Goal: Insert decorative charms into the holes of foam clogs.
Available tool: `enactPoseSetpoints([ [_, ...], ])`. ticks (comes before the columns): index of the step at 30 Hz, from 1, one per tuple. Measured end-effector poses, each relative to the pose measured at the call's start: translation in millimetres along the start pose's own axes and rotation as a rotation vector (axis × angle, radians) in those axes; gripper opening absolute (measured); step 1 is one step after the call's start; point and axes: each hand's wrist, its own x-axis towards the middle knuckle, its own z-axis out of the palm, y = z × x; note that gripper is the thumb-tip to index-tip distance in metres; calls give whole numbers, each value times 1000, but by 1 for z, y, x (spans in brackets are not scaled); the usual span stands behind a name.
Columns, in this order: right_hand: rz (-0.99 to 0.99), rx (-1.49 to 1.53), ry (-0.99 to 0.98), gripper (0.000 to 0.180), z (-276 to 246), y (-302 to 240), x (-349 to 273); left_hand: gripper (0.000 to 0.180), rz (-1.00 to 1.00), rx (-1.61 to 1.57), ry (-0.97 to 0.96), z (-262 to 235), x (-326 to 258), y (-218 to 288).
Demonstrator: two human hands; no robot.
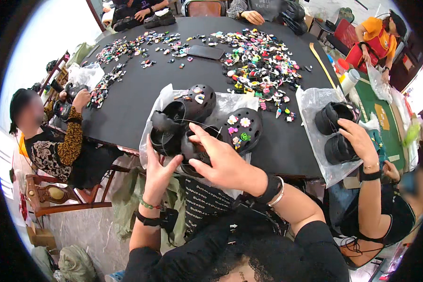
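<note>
At the near edge of the black tabletop (289, 155), a pair of black foam clogs (251, 123) with perforated toes lies on a clear plastic bag (148, 129), toes pointing away. The person's left hand (160, 174) curves about the heel end of the left clog, thumb and forefinger apart; whether it grips, I cannot tell. The right hand (221, 157) bends over the heel of the right clog, its hold equally unclear. Small multicoloured charms, a white flower among them, dot the toes.

Toward the near right corner, a co-worker's hand (358, 141) touches a second pair of black clogs (340, 148) on another clear bag (317, 150). Beyond, a large heap of multicoloured charms (261, 63) covers the right half, beside a flat dark rectangular object (205, 52). More small charms (115, 50) scatter toward the far left corner.
</note>
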Motion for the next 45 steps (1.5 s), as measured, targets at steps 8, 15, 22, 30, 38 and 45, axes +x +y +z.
enactPoseSetpoints([
  [8,-47,-705,432,41,-87,19,-29,105,112,292,-38,-4,12,-19],
  [15,164,-403,240,45,-94,50,-56,87,-3,354,-104,-22,56,-1],
  [22,173,-462,236,41,-89,47,-61,74,366,956,22,-22,47,19],
  [30,-103,-522,264,28,-79,19,-45,17,608,722,51,51,-9,69],
  [38,-221,-777,153,38,-48,25,-41,23,403,1030,-138,71,16,39],
  [45,-178,-748,82,30,-51,30,-37,27,-385,208,-460,66,57,36],
])
